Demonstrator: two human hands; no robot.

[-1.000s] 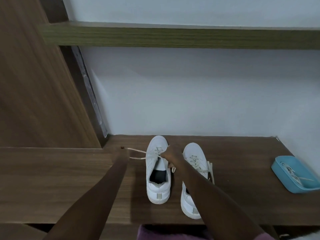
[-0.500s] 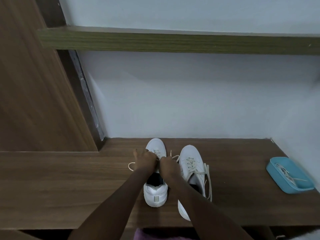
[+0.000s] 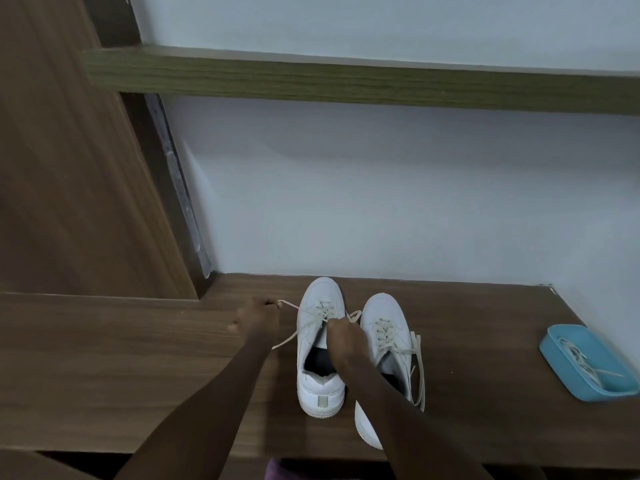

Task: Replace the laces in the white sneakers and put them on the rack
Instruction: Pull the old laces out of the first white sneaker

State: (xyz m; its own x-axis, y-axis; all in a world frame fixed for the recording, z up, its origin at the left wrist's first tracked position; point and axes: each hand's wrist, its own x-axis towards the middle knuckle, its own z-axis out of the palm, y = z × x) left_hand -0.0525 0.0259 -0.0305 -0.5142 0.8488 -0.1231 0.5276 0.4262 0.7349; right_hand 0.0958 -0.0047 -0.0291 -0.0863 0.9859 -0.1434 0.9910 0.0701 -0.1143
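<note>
Left of the pair of white low-top sneakers (image 3: 320, 296), the dark brown wooden worktop (image 3: 104, 358) lies bare up to the brown wooden side panel (image 3: 69, 168), crossed by a cream lace (image 3: 287, 339) stretched sideways beside the shoes. Rightward, bare wood separates them from the shallow blue plastic tray (image 3: 554, 346). The pale wall (image 3: 381, 202) stands just behind the toes, with the olive-green wooden shelf (image 3: 346, 81) overhead.

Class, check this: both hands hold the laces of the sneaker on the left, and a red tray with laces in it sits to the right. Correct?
No: the tray is blue, not red, as the head view shows. The rest holds.
</note>
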